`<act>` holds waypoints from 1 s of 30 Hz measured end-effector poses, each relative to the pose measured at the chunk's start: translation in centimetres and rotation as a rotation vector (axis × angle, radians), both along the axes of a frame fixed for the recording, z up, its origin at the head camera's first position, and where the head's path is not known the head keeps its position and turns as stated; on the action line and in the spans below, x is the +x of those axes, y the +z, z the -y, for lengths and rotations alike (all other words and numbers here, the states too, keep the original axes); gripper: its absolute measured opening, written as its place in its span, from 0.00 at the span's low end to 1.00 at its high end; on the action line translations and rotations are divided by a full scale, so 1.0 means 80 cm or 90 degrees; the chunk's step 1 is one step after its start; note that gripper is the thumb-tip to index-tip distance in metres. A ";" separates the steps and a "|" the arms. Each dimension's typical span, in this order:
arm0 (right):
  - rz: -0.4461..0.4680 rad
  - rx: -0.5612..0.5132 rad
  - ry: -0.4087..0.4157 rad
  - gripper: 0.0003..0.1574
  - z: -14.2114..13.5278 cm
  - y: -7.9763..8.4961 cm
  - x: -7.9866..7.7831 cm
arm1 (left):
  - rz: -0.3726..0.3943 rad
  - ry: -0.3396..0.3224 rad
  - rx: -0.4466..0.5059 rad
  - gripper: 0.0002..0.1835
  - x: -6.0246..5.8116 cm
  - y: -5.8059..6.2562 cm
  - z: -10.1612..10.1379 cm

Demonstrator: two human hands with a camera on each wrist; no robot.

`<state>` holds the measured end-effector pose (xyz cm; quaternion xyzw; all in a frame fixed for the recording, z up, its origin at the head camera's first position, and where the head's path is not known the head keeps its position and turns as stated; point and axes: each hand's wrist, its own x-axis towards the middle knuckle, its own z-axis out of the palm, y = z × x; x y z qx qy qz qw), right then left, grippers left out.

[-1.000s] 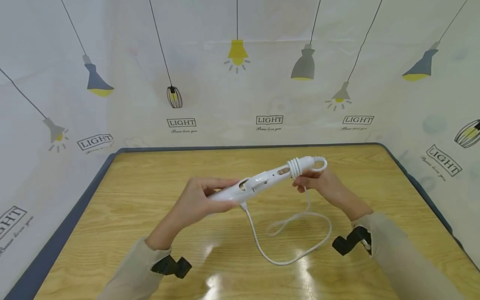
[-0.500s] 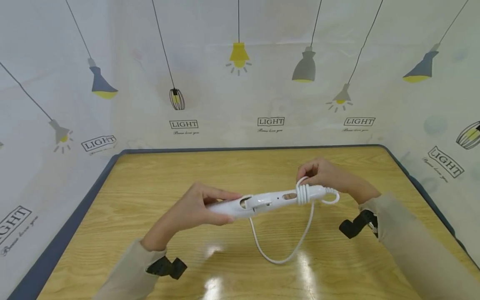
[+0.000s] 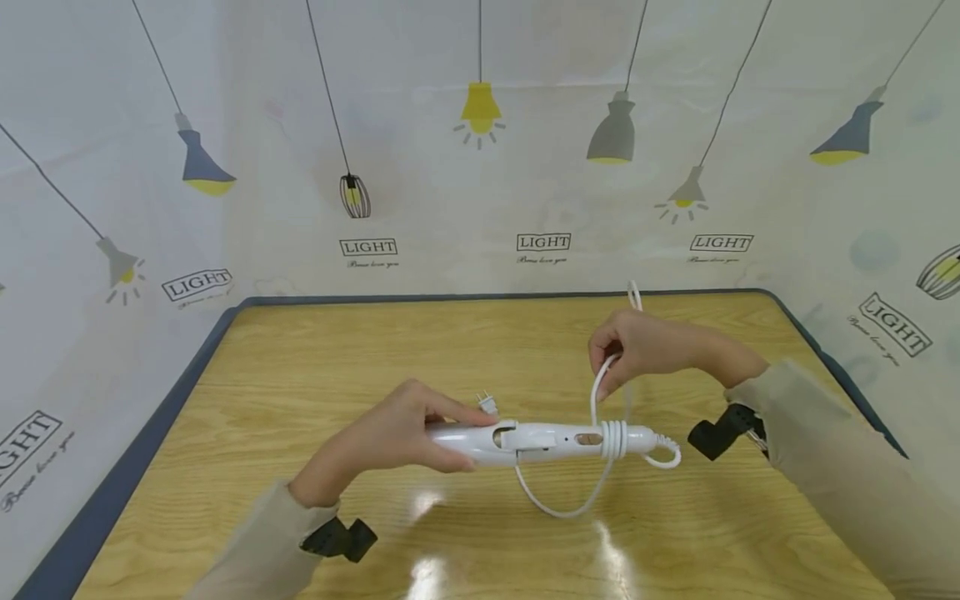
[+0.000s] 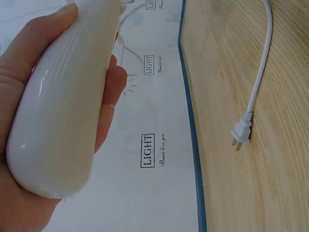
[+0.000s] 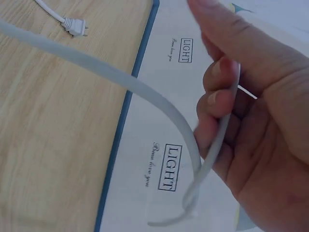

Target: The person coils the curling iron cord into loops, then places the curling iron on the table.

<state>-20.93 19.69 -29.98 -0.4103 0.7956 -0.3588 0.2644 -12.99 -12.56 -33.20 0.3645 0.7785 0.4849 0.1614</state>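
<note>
A white hair straightener lies level across the head view, held over the table. My left hand grips its left end, thumb on the near side and fingers on the far side. In the left wrist view the rounded end sits in the palm. Several turns of white cord wrap round the right part of the handle. Above these turns my right hand holds a raised stretch of the cord. Curled fingers surround the cord in the right wrist view.
The cord's two-pin plug shows just behind the straightener, over the wooden tabletop. A loop of cord hangs on the near side. A pale curtain printed with lamps stands behind the table's far edge.
The straightener has come lower and turned from slanted to level. My right hand has passed from beneath the coils to above them, drawing cord upward. The plug has come into view behind the straightener.
</note>
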 end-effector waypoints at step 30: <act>-0.245 0.197 -0.099 0.15 -0.007 0.037 0.056 | -0.237 0.205 -0.156 0.23 -0.014 -0.010 -0.014</act>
